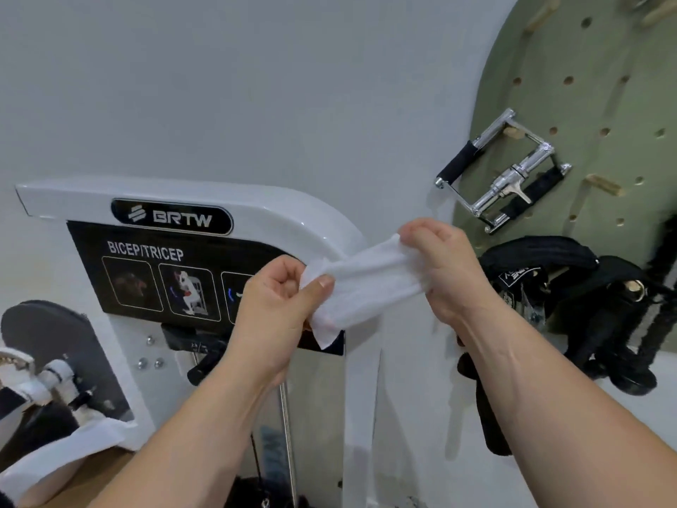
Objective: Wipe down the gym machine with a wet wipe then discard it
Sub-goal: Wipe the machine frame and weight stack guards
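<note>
Evidently preparation: a white, damp-looking fabric wet wipe (361,284) is stretched in the air between both hands, in front of the white-framed BRTW bicep/tricep gym machine (256,210), not touching it. Left hand (273,306) pinches the wipe's lower-left end between thumb and curled fingers; right hand (441,265) grips the upper-right end. Hands apart, wipe taut and partly folded.

Next, by my reading: open the wipe flat, then press it to the frame or the black instruction placard (146,265).

Nearby: olive-green pegboard (593,104) with chrome double-grip cable handle (502,170); black straps (557,273) hang below. Nothing blocks the machine's face. No bin in view.
</note>
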Demonstrator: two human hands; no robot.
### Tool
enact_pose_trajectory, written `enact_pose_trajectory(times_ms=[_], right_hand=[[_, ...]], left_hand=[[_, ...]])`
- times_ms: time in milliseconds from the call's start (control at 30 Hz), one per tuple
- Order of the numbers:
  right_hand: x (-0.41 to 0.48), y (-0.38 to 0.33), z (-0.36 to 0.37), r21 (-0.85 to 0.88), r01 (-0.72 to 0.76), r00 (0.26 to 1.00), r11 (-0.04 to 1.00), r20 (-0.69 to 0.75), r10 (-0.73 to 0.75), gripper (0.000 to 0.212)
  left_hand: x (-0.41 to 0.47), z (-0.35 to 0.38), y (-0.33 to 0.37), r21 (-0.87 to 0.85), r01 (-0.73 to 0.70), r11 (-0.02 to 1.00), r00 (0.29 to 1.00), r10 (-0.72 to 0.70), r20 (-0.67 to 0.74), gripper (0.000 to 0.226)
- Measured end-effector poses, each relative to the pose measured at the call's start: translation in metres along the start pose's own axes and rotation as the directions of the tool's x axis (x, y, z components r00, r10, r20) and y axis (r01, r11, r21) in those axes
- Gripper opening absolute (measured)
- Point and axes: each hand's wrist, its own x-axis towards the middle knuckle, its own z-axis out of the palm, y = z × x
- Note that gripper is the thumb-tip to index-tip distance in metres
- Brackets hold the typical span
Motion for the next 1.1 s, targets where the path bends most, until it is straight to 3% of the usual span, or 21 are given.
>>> enact_pose_trajectory(times_ms=[133,367,467,567,700,800,867,933,1033,1100], right_hand=[[0.03,0.002,0.022,-0.179,0.066,0.997,0.982,-0.024,-0.071,0.028],[0.062,0.037,0.034,-0.248,0.082,0.991,0.965,-0.086,-0.106,0.007],[0.059,0.048,0.039,-0.447,0.082,0.964,0.891,-0.191,-0.184,0.017],[0.04,0.047,0.046,-0.455,0.147,0.929,0.878,-0.241,-0.28,0.017],[0.013,0.049,0.055,-0.393,0.287,0.926,0.874,-0.119,-0.358,0.016],[0.005,0.058,0.051,-0.431,0.335,0.935,0.838,0.043,-0.352,0.049],[0.003,0.067,0.05,-0.503,0.428,0.901,0.75,0.172,-0.399,0.062],[0.0,0.076,0.05,-0.538,0.494,0.869,0.683,0.273,-0.413,0.064],[-0.006,0.093,0.046,-0.535,0.504,0.863,0.678,0.339,-0.375,0.064],[-0.014,0.105,0.039,-0.562,0.493,0.87,0.664,0.346,-0.352,0.065]], left_hand=[[0.026,-0.016,0.001,-0.037,0.01,0.999,0.998,-0.008,0.057,0.034],[0.028,-0.015,-0.022,0.065,0.019,0.998,0.999,-0.017,-0.039,0.03],[0.024,-0.012,-0.025,0.186,-0.007,0.983,0.995,0.025,-0.095,0.033],[0.019,-0.01,-0.026,0.229,-0.016,0.973,0.987,0.052,-0.15,0.032],[0.012,-0.001,-0.03,0.272,-0.004,0.962,0.97,0.07,-0.232,0.031],[0.007,0.004,-0.03,0.306,-0.009,0.952,0.961,0.093,-0.26,0.04],[0.003,0.003,-0.028,0.372,-0.04,0.927,0.952,0.148,-0.266,0.035],[-0.003,0.002,-0.024,0.469,-0.083,0.879,0.928,0.24,-0.286,0.028],[-0.007,0.001,-0.018,0.614,-0.088,0.784,0.874,0.357,-0.331,0.025],[-0.007,0.0,-0.014,0.761,-0.063,0.645,0.852,0.432,-0.296,0.034]])
